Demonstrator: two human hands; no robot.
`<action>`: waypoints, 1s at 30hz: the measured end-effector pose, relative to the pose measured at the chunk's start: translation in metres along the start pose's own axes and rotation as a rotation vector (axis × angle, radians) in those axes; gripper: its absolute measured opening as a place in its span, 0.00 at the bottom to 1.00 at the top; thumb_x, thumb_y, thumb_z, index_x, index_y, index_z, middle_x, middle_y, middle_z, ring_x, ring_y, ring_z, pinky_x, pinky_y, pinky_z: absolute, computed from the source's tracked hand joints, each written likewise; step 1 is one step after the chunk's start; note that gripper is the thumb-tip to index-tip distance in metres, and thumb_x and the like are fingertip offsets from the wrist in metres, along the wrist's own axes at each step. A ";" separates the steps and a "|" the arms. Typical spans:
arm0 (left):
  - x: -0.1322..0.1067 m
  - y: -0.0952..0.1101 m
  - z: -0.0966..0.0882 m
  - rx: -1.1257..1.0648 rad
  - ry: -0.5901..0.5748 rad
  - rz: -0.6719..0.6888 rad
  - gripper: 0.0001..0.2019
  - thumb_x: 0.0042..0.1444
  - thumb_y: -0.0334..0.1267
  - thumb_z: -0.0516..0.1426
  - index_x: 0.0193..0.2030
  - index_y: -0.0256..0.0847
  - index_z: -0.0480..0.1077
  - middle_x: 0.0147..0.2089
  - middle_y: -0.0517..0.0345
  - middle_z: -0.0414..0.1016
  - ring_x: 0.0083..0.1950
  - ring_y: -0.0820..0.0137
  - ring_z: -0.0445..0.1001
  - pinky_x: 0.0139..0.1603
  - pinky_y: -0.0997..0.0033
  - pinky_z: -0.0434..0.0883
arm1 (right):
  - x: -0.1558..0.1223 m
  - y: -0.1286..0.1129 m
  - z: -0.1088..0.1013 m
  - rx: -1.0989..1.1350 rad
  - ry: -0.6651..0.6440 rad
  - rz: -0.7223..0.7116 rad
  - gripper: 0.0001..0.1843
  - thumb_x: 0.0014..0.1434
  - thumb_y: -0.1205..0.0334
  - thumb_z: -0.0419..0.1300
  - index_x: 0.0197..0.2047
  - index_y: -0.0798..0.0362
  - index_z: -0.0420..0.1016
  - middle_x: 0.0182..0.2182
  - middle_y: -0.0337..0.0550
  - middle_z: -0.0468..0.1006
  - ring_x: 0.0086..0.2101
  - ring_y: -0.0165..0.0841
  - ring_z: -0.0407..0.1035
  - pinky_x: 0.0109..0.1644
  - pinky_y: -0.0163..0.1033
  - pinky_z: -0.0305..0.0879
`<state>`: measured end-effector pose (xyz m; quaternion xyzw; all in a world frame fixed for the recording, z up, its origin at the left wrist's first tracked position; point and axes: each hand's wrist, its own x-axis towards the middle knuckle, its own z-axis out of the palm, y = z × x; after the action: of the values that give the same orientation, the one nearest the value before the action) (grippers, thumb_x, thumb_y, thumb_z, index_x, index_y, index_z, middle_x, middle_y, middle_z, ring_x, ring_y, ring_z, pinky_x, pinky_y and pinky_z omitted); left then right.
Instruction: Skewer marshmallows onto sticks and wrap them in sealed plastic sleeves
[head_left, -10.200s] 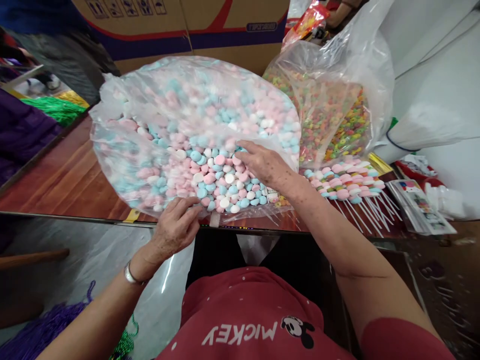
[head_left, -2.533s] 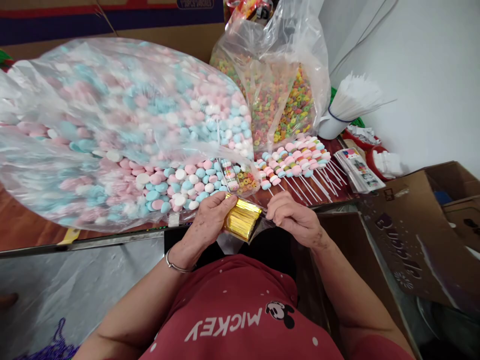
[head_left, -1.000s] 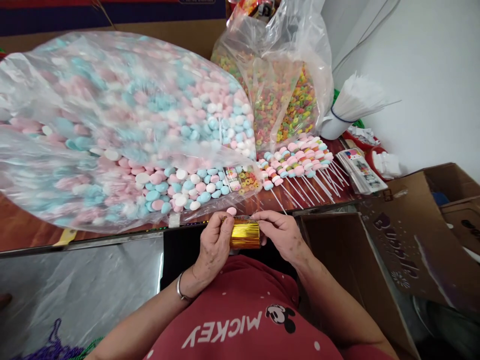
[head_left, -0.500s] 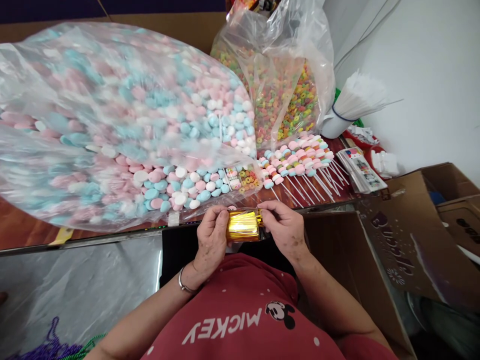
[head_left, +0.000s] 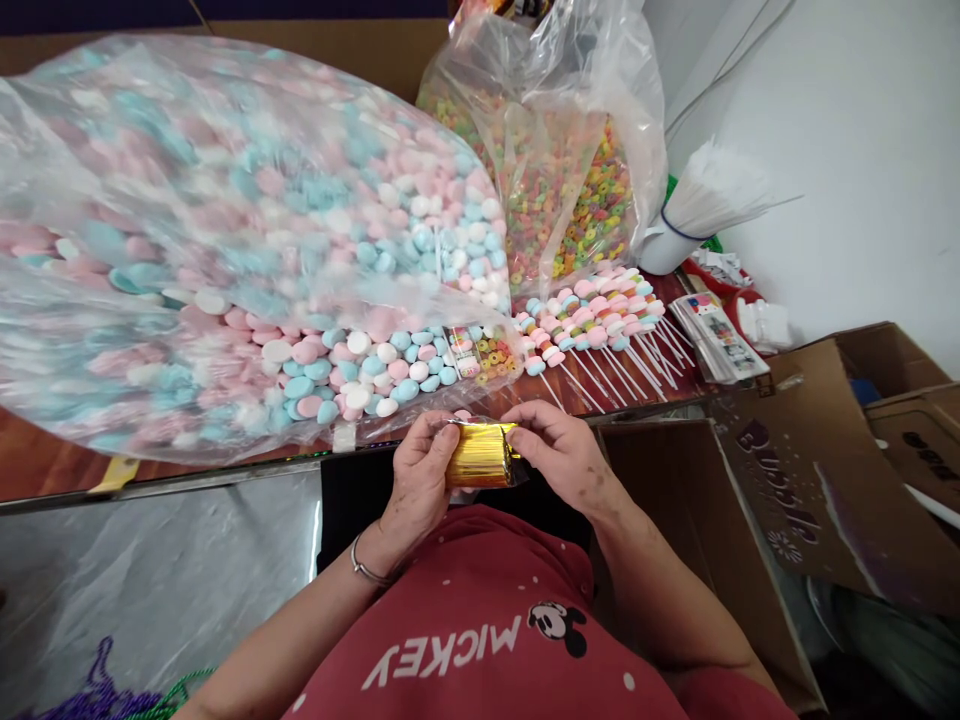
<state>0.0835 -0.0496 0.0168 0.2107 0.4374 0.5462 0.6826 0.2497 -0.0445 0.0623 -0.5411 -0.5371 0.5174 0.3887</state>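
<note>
A packet of gold twist ties [head_left: 480,456] in clear wrapping lies between my hands, just past the table's front edge. My left hand [head_left: 424,465] grips its left end, thumb on top. At its right end, the fingers of my right hand [head_left: 559,450] pinch the open wrapping or tie ends; the exact hold is partly hidden. Beyond my hands, pink, blue and white marshmallows [head_left: 375,370] spill from a large clear bag [head_left: 225,200]. Marshmallow skewers [head_left: 592,310] on white sticks lie in a row to the right, next to several small ring candies [head_left: 496,358].
A clear bag of coloured ring candies [head_left: 570,190] stands at the back. To the right are a white mug of sticks [head_left: 667,245], a stack of printed cards [head_left: 718,338], red baskets [head_left: 739,285] and cardboard boxes [head_left: 810,480]. Beads [head_left: 105,690] lie on the floor at lower left.
My right fingers have shifted slightly left onto the packet's right end. The packet has tilted and moved a little left; my left hand keeps its grip.
</note>
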 end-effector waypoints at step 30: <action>0.003 -0.009 -0.003 -0.309 -0.222 -0.149 0.18 0.52 0.49 0.68 0.43 0.43 0.70 0.37 0.60 0.77 0.30 0.70 0.76 0.19 0.77 0.71 | 0.003 -0.030 0.009 -0.126 -0.007 -0.045 0.06 0.55 0.62 0.58 0.37 0.51 0.74 0.28 0.36 0.75 0.28 0.28 0.68 0.32 0.33 0.66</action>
<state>0.0861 -0.0507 0.0067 0.1297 0.2849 0.5280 0.7895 0.2355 -0.0394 0.0897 -0.5506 -0.5820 0.4756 0.3633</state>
